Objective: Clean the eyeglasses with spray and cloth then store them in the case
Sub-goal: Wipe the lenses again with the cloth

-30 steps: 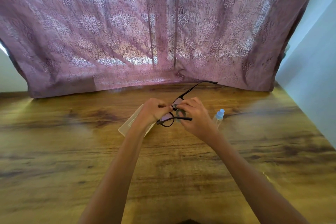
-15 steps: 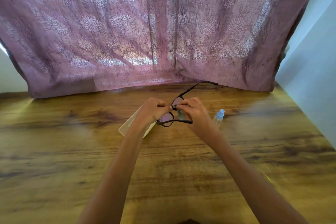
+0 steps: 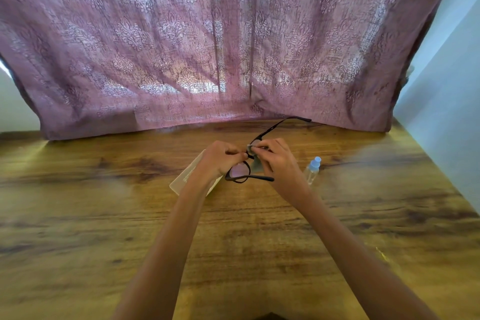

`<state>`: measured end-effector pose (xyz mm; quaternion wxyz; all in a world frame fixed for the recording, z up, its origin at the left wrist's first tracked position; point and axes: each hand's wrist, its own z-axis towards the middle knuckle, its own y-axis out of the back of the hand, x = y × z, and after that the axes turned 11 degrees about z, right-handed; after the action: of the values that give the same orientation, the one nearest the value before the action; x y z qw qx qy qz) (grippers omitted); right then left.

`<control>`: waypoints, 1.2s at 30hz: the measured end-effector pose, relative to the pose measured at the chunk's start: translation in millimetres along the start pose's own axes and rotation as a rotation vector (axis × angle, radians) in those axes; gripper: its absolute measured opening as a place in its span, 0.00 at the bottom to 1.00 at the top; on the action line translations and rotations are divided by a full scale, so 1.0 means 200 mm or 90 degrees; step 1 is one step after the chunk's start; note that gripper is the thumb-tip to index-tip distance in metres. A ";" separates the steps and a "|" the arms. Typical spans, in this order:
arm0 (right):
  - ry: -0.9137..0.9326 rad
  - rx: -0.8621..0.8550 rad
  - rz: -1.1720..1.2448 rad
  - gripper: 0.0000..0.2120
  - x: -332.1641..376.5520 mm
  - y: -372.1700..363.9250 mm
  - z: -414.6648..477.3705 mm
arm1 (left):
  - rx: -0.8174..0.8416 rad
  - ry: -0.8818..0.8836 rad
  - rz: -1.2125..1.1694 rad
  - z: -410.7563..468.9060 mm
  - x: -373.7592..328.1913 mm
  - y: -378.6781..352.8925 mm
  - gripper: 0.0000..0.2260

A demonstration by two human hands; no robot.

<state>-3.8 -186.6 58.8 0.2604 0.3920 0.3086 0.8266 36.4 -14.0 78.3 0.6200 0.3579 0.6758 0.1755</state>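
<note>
Starting at the left of the frame, it's mostly bare wooden desk (image 3: 78, 215), with a mauve patterned curtain (image 3: 181, 47) hanging across the whole top half, light coming through it. Just left of centre a pale flat case (image 3: 185, 180) lies on the desk at an angle. The left wrist hides most of it, so I can't tell if it's open or closed.

The left hand (image 3: 220, 161) is held above the case, fingers curled in, pinching the black frame of the eyeglasses (image 3: 239, 172) around the bridge. The glasses are up off the desk between the two hands, dead centre. They're tilted, with one lens low and near the camera and the other higher up. One temple arm sticks out toward the lower right and the other points up and right toward the curtain's hem.

A small greyish cloth (image 3: 256, 165) is wrapped over the upper lens, and the right hand (image 3: 281, 163) has its fingers and thumb pinched on it, lens sandwiched inside.

Just right of that hand, a little clear spray bottle (image 3: 312, 170) with a light blue cap sits on the desk, close to the wrist. I can't tell whether it's touching. The far right is pale wall (image 3: 446, 99).
</note>
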 end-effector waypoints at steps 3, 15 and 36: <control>-0.034 -0.029 -0.025 0.13 0.00 0.00 0.01 | -0.002 0.001 -0.010 0.00 0.00 -0.01 0.06; -0.003 -0.001 0.023 0.12 -0.02 -0.02 0.00 | 0.000 -0.012 -0.042 0.01 0.04 -0.02 0.06; -0.037 -0.031 0.018 0.13 0.01 -0.02 -0.07 | -0.026 0.028 -0.105 0.03 0.05 -0.04 0.02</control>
<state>-14.5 -186.7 49.9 0.2673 0.4139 0.2750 0.8256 40.9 -13.6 64.8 0.6247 0.2840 0.7127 0.1454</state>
